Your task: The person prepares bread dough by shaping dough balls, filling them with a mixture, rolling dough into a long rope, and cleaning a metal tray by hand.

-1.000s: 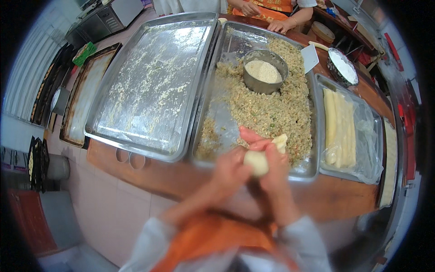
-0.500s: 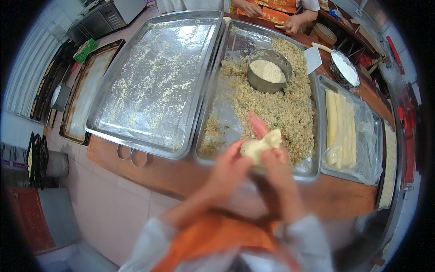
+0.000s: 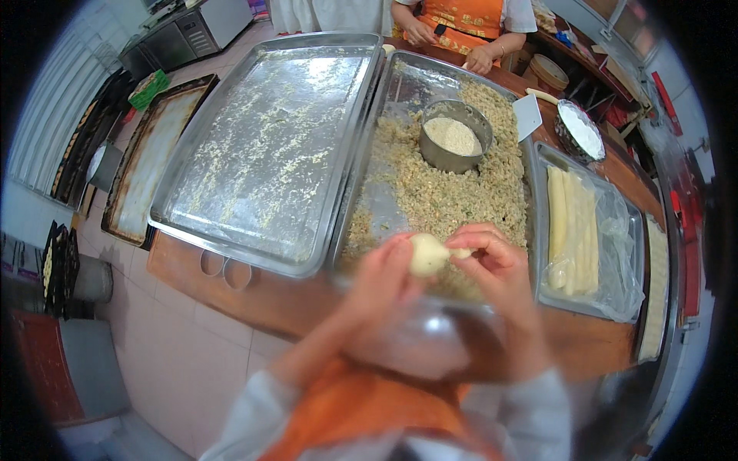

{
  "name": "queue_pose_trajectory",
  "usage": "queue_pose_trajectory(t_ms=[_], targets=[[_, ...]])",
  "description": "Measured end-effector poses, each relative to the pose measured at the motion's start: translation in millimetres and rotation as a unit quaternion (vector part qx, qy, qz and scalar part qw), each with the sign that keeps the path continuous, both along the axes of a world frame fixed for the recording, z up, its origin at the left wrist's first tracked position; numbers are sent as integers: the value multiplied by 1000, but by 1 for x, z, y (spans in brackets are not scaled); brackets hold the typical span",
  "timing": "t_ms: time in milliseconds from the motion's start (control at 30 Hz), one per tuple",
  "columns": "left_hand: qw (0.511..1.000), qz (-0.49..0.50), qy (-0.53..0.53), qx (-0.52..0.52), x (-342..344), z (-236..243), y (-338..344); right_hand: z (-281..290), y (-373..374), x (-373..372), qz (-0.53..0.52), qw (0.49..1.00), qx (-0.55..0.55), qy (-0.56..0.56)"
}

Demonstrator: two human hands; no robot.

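Observation:
A pale, rounded dough ball is held up over the near edge of the filling tray. The fingers of my left hand curl round its left side. On the other side, my right hand pinches a narrow dough end drawn out from the ball between thumb and fingers. Behind my hands, crumbly yellowish filling with green flecks covers much of the tray. A round metal pan of pale crumbs sits in the filling.
A large metal tray with scattered crumbs stands on the left, two metal rings near its front edge. Right are dough ropes under plastic, a white scraper and a bowl of white powder. A co-worker's hands are across the table.
My right hand has moved right and slightly up, and the dough's gathered top now points right as a thin, pinched neck. The co-worker's hand has shifted slightly left.

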State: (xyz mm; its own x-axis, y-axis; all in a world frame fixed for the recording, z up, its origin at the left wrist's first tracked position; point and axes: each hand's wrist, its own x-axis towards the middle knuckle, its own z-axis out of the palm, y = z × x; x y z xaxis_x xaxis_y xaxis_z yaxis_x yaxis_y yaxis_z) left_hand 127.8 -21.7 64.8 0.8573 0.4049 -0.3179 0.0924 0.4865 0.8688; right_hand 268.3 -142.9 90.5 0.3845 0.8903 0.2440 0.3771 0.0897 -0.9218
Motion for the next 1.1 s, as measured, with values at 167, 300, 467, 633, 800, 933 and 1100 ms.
queue_pose_trajectory(t_ms=[167,300,467,633,800,933,1100], targets=[[999,35,-25,8,7,-13,0,2,6,-7,-39,996,12,75],[985,154,-84,4,9,13,-14,-2,10,-7,-73,991,58,97],[996,75,11,-37,1,17,-2,6,6,-10,-54,998,24,-2],[985,139,-100,13,4,-1,-5,11,8,-18,-70,995,18,-62],[994,70,-78,-27,0,-4,5,17,2,-25,-72,966,24,-247],[997,26,-66,29,-3,3,3,15,2,-23,-63,965,57,-247],[992,26,-88,88,-7,-3,-5,13,0,-28,-46,960,74,-267]])
